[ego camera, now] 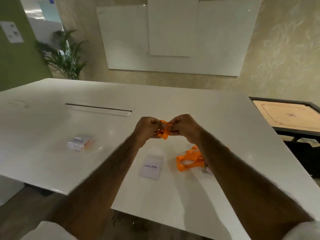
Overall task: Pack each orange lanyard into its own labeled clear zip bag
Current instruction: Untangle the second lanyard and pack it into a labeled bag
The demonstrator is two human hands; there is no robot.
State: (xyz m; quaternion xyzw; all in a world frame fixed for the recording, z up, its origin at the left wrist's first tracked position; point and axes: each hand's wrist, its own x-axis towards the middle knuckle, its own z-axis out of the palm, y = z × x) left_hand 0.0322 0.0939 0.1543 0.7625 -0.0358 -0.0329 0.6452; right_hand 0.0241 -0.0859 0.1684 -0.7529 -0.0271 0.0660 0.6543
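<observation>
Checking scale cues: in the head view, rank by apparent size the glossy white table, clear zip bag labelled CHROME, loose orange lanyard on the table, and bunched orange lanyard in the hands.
1. Glossy white table.
2. Loose orange lanyard and clear CHROME zip bag: alike, unranked.
3. Bunched orange lanyard, partly hidden.

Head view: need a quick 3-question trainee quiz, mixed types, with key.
1. True or false: the left hand and right hand both grip one orange lanyard above the table.
2. The bag nearest the person reads: A) CHROME B) SAFARI C) nothing.
3. Fill in: the far-left bag already holds something ___ in colour.
Key: 1 true; 2 A; 3 orange.
</observation>
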